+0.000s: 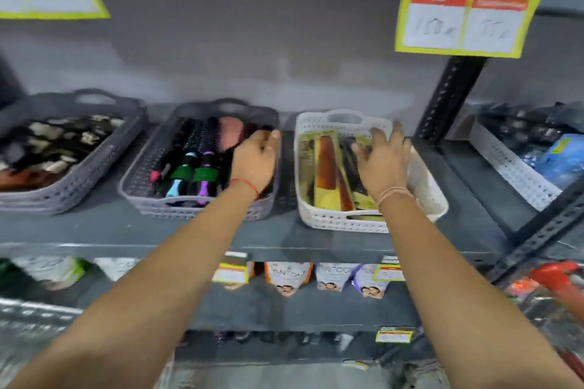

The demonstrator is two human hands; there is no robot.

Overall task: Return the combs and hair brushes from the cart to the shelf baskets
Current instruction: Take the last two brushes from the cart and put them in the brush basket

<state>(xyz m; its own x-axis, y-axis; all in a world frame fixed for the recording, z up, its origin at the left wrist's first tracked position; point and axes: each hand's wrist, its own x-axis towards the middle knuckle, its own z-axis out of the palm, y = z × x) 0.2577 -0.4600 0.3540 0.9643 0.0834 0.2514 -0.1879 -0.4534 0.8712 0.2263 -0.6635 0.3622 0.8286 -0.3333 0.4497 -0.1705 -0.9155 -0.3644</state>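
A grey basket (139,176) in the middle of the shelf holds several hair brushes: a blue-handled brush (180,180), a purple-handled brush (205,176) and a pink brush (230,132). My left hand (256,161) is at its right side with fingers curled; what they hold, if anything, is hidden. To the right, a white basket (331,221) holds packaged combs, among them a brown comb (328,167). My right hand (382,161) lies over the combs with fingers spread, fingertips on a dark comb (350,154).
Another grey basket (72,186) with dark and pale items stands at the left. A white basket (512,167) sits past the black shelf upright (448,97). Yellow price signs (467,25) hang above. Packets (287,278) fill the lower shelf. The cart's red handle (556,278) shows at the right.
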